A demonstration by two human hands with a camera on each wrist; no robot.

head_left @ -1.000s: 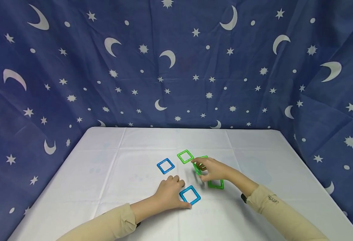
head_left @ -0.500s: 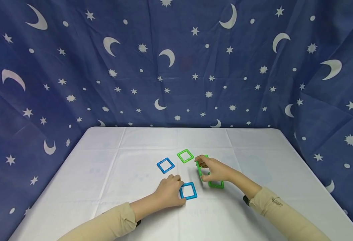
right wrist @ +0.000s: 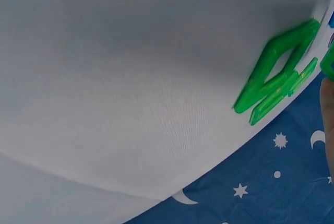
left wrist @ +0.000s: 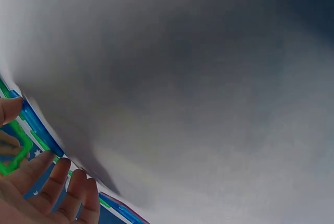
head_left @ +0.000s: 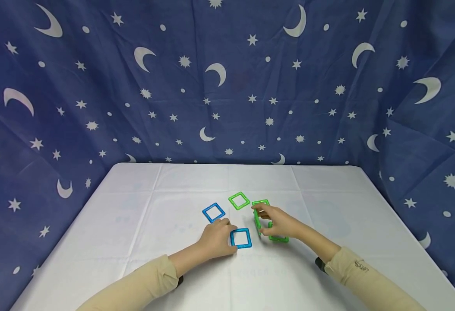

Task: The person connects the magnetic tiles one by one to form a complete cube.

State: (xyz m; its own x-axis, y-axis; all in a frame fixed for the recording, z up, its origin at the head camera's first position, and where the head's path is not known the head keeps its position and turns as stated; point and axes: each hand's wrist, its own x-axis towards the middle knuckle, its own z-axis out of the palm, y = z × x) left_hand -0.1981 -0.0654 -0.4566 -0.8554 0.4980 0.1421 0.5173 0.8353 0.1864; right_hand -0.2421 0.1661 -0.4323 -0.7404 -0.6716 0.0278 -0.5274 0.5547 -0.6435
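Observation:
In the head view my left hand [head_left: 216, 238] holds a blue square magnetic tile frame [head_left: 244, 246] flat on the table, thumb at one side and fingers at the other. The left wrist view shows that blue tile [left wrist: 39, 127] edge-on between thumb and index fingertip. My right hand [head_left: 279, 222] grips a green square tile [head_left: 257, 222], tilted up on edge, just right of the blue one and apart from it. Beneath and beside the right hand lies another green tile [head_left: 278, 239], partly hidden. Only a sliver of the right hand [right wrist: 327, 125] appears in the right wrist view.
Behind my hands lie a blue tile [head_left: 220, 208], a light green tile [head_left: 233, 205] and a green tile [head_left: 260, 201] partly covered by the right hand. A white cloth covers the table [head_left: 165, 242]. A blue curtain [head_left: 227, 77] with moons and stars hangs behind.
My left hand has turned the blue tile square and slid it forward, fingers closing in on it. My right hand has shifted the green tile slightly right and stood it more upright.

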